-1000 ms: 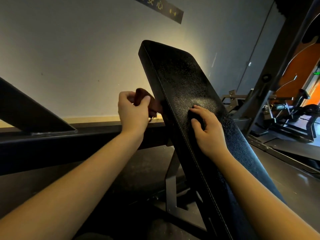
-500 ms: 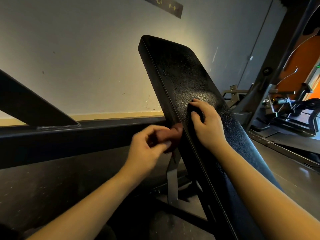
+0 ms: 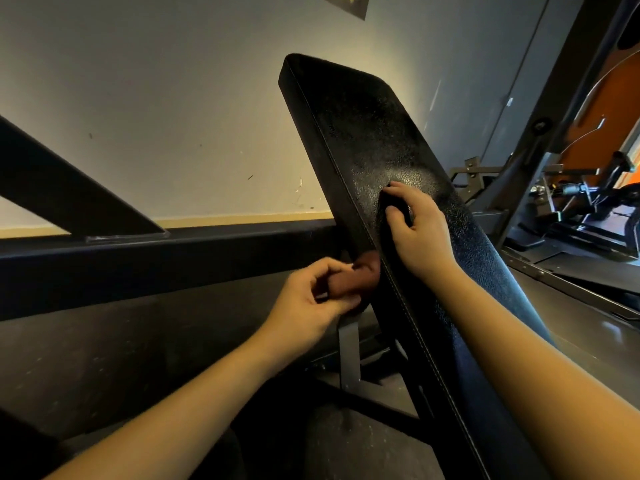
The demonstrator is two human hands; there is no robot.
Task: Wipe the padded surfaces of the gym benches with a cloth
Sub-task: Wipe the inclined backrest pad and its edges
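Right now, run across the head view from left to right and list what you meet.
Dark diagonal brace → left hand → brown cloth → right hand → slanted rack post → orange machine panel.

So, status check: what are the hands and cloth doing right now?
Left hand pinches cloth at pad side edge. Right hand rests on pad face. Nothing in the way.

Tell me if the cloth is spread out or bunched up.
Bunched up: the brown cloth is a rounded wad pinched by the left hand, held against the side edge of the bench pad.
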